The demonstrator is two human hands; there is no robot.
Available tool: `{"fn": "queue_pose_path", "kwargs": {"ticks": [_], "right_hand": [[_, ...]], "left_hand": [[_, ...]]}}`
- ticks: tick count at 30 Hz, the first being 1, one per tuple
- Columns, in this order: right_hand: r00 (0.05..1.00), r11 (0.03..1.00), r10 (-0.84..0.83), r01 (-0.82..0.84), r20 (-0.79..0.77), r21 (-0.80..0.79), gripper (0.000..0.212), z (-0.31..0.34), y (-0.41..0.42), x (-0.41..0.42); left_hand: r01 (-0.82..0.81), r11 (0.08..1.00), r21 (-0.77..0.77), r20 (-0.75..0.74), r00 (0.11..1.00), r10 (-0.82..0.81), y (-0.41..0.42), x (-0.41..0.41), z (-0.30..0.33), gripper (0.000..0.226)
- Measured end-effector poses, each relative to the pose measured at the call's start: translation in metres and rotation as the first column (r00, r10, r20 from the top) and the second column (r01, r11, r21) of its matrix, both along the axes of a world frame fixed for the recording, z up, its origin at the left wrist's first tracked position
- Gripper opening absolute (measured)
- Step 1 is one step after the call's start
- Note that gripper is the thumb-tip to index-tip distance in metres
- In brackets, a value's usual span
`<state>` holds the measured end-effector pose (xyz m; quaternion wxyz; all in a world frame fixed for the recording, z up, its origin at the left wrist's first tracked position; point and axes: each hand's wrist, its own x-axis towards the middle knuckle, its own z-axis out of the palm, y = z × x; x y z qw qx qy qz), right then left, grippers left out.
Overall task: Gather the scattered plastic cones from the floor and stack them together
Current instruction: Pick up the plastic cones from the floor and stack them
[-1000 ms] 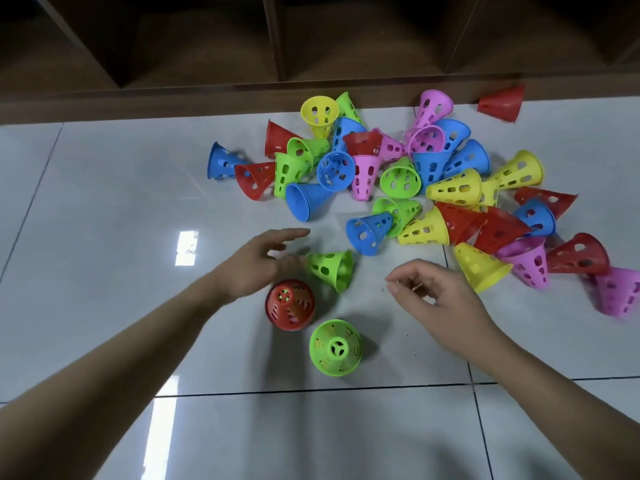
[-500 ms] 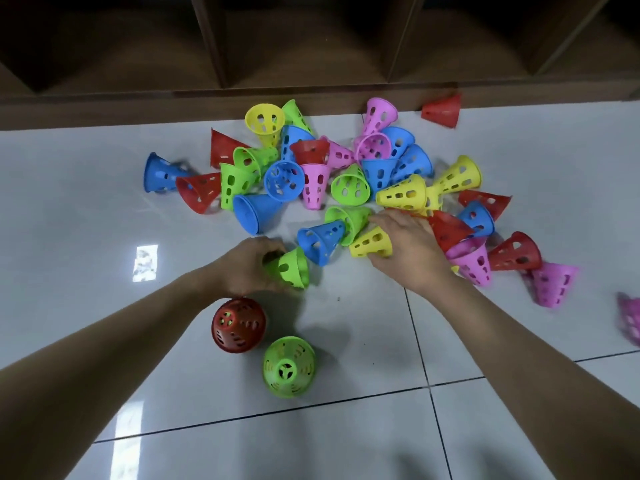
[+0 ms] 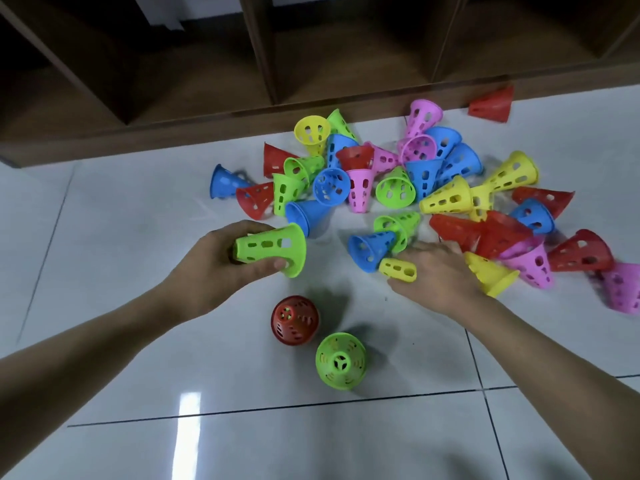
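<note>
The left hand [image 3: 214, 261] has its fingers curled around a green cone [image 3: 270, 249], held on its side with the wide rim toward three o'clock. The right hand [image 3: 440, 271] grips a yellow cone [image 3: 398, 269]; its fingers seem wrapped around it, though most of the cone is hidden under the palm. A red cone [image 3: 294, 320] and another green one [image 3: 341, 361] stand upright on the floor [image 3: 121, 271] at six o'clock of the left hand. The scattered pile of cones [image 3: 398, 181] lies at twelve o'clock, below the wooden shelf [image 3: 242, 64].
</note>
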<state>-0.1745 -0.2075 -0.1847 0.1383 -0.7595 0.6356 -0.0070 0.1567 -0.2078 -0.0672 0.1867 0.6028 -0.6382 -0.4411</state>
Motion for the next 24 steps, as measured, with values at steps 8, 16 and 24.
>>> {"fn": "queue_pose_path", "kwargs": {"ticks": [8, 16, 24], "right_hand": [[0.782, 0.942, -0.334, 0.257, 0.526, 0.216, 0.036, 0.016, 0.028, 0.012], [0.552, 0.923, -0.378, 0.158, 0.743, 0.352, 0.040, 0.042, 0.070, 0.046], [0.460, 0.983, -0.168, 0.014, 0.872, 0.182, 0.016, 0.092, 0.088, 0.061]], "left_hand": [[0.182, 0.963, -0.201, 0.223, 0.965, -0.136, 0.039, -0.001, 0.015, 0.033], [0.291, 0.942, -0.168, 0.344, 0.913, -0.220, 0.074, -0.003, -0.038, 0.040], [0.323, 0.941, -0.105, 0.325, 0.905, -0.274, 0.068, -0.005, -0.043, 0.045]]}}
